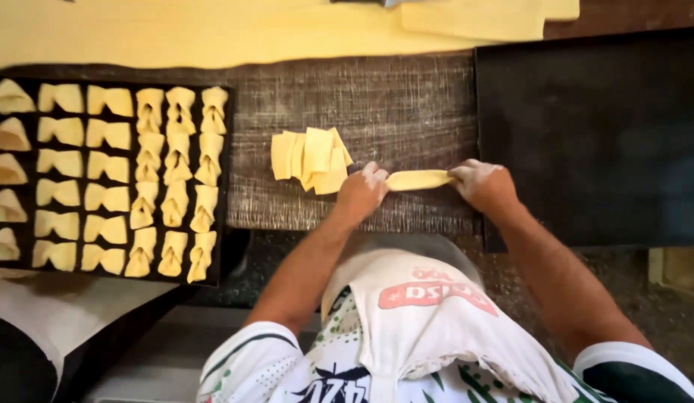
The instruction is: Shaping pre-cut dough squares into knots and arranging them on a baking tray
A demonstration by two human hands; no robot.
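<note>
Both hands [362,190] [481,183] pinching dough strip [418,179]

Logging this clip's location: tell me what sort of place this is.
Likely a small bakery or pastry kitchen: both hands stretch a dough strip, a tray holds rows of shaped pieces, and a rolled dough sheet lies behind.

Folded dough strip [417,179] between left hand [362,190] and right hand [483,183], beside cut dough squares [311,158].

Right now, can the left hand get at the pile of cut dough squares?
Probably yes: the left hand sits right beside the pile of dough squares, nothing between them, though it's pinching the dough strip.
</note>
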